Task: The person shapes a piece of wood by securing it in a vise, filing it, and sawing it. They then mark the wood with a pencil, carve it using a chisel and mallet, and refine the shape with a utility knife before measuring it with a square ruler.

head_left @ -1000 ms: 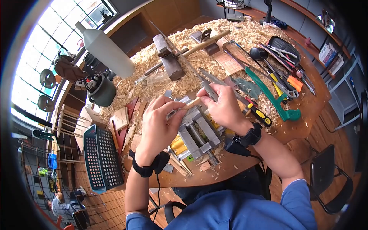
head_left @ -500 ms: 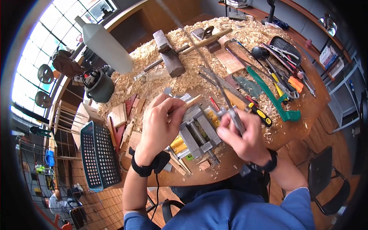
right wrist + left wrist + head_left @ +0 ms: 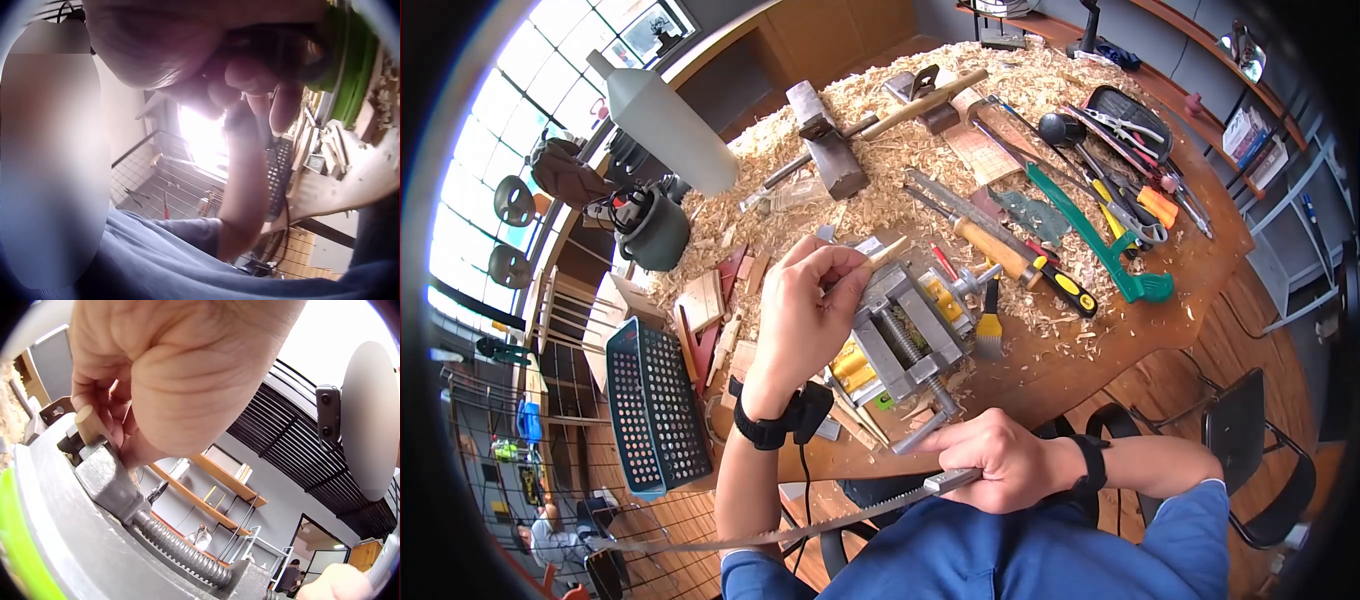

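The left hand [image 3: 810, 290] pinches a wooden stick [image 3: 888, 252] between thumb and fingers, its tip poking out past them by the top of the vise [image 3: 905, 335]. The right hand [image 3: 1000, 465], nearer the body, is curled round a long thin blade's [image 3: 800, 531] grip; the blade runs off to its left. Its forefinger may be touching the vise's bar [image 3: 920, 432]; the view is too poor to be sure. Beyond this hand, a brush [image 3: 990, 330] lies on the desk [image 3: 1050, 370].

A woodworking workshop: shavings [image 3: 1025, 80] heap the bench [image 3: 1090, 365] at upper centre, with planes [image 3: 838, 165] among them, a vise [image 3: 924, 368] mid-frame and pliers [image 3: 1122, 124] at upper right.
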Available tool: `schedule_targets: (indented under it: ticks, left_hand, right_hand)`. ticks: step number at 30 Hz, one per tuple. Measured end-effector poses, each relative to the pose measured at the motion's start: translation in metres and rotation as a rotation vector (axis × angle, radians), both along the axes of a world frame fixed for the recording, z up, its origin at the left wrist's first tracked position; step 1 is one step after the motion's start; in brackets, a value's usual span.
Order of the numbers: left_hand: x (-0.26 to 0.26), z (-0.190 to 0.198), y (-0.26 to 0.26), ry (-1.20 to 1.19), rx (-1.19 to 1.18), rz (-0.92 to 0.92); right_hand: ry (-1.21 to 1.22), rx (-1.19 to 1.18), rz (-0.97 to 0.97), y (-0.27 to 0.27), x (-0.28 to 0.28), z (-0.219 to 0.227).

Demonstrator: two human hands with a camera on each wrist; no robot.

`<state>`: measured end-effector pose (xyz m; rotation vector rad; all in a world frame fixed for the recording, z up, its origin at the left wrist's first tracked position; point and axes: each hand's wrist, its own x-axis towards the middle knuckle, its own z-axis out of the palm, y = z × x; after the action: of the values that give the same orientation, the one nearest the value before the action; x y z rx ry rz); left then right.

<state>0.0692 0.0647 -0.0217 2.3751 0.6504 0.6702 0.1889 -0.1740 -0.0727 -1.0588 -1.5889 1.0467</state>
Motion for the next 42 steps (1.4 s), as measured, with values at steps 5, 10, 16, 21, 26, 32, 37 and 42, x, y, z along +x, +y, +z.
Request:
schedule_targets:
  ticks: [5, 10, 16, 21, 26, 32, 37, 42]
  left_hand:
    - [0.000, 0.000, 0.001, -0.010, 0.002, -0.013]
    - [-0.001, 0.002, 0.000, -0.001, -0.002, -0.028]
    - [0.001, 0.001, -0.001, -0.007, -0.019, -0.021]
    - [0.001, 0.000, -0.001, -0.025, 0.000, -0.020]
    - [0.000, 0.001, 0.000, -0.018, 0.008, -0.025]
    - [0.001, 0.002, -0.002, -0.017, -0.035, -0.014]
    - [0.000, 0.002, 0.000, -0.036, 0.002, -0.028]
    - [0.002, 0.004, -0.002, -0.040, -0.034, -0.016]
  right_hand:
    - [0.197, 0.047, -0.264, -0.002, 0.021, 0.029]
    - [0.104, -0.062, -0.596, -0.025, 0.011, -0.010]
    - [0.229, 0.117, -0.229, -0.016, -0.002, 0.002]
    - [0.269, -0.001, -0.587, -0.021, 0.024, 0.001]
    - [0.158, -0.026, -0.385, -0.028, -0.002, -0.008]
    - [0.497, -0.148, -0.341, -0.021, 0.002, 0.020]
    - [0.574, -0.561, -0.470, -0.036, -0.001, -0.007]
    - [0.702, -0.506, -0.255, -0.024, 0.003, 0.014]
